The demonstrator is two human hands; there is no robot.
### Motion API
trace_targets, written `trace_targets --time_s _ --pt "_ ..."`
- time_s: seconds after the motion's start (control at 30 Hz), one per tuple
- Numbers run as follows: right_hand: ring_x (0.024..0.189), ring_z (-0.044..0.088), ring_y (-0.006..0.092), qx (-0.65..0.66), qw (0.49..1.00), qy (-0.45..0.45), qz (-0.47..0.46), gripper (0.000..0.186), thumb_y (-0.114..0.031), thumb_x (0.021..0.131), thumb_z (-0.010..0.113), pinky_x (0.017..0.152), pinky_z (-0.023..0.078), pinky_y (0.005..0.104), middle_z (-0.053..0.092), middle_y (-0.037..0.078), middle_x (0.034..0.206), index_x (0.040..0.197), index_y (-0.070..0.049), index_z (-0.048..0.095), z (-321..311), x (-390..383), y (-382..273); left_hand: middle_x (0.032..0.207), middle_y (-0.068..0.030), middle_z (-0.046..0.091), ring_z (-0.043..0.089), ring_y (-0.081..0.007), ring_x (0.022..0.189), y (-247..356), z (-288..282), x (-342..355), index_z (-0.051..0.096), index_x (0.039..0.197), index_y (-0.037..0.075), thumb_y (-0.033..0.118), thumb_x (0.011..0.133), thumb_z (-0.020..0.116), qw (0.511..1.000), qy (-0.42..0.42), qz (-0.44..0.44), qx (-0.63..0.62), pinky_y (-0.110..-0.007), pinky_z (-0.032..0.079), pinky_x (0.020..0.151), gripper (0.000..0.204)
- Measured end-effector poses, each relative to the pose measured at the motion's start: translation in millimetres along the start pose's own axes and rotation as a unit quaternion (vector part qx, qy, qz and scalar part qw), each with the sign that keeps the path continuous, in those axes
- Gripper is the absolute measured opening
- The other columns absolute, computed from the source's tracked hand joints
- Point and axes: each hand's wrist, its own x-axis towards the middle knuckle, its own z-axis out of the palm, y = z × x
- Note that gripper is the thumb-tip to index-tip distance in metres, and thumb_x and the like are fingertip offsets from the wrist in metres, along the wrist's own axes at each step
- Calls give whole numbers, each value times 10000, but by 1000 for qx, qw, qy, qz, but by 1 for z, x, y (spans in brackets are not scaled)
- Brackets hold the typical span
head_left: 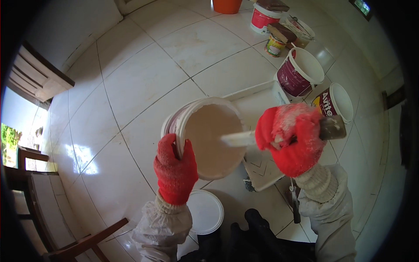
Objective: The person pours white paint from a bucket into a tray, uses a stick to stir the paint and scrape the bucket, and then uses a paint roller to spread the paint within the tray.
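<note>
My left hand (175, 169), in a red knitted glove, grips the near left rim of a white paint bucket (174, 124). Pale beige paint (209, 139) fills much of the bucket, which leans over the paint tray (275, 94). My right hand (290, 139), also in a red glove with whitish smears, is closed around a flat stick (334, 127). Its brown end sticks out to the right of my fist. The pale, paint-coated end reaches over the bucket's mouth and is blurred. Whether that tip touches the paint, I cannot tell.
A white lid (205, 212) lies near my feet. To the right are a dark-handled tool (295, 205) and two open buckets, one maroon (292, 78) and one yellow-maroon (325, 102). Farther back stand a small can (275, 46), a red-white bucket (263, 19) and an orange bucket (227, 5).
</note>
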Motion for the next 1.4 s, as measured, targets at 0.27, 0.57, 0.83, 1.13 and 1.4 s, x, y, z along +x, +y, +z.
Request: trace_targets --time_s 0.27,0.57,0.83,1.13,1.4 --pt "796 644 183 -737 663 -51 -122 228 -112 880 603 692 523 342 633 72 1022 1106 -108 633 -25 -14 -51 759 -134 633 639 -292 625 5 33 38 551 995 59 79 820 665 993 -5 116 23 -346 503 573 210" --pt "822 659 128 -360 881 142 272 246 -94 855 644 746 521 257 679 91 964 1088 -17 637 -28 -54 -75 807 -124 624 641 -294 662 -11 34 33 555 1008 58 63 816 662 987 -18 149 65 -345 507 586 219" --pt "804 684 186 -611 746 77 255 220 -123 740 737 713 540 300 699 93 951 939 -42 689 -13 -52 -97 889 -116 630 644 -315 719 -1 26 52 568 1022 83 123 830 653 976 -65 167 120 -376 519 606 214" --pt "752 625 299 -831 375 -229 342 367 -99 851 548 637 510 413 596 81 818 1215 -75 504 5 -58 -47 896 -123 636 649 -330 701 11 35 51 589 994 105 200 816 693 958 -78 191 198 -388 524 587 226" --pt "815 652 299 -760 562 -58 320 439 -126 818 598 634 522 422 606 120 943 1232 -110 455 -39 -94 -64 888 -110 639 639 -345 715 27 50 76 595 961 126 161 805 681 906 -70 344 234 -399 520 555 182"
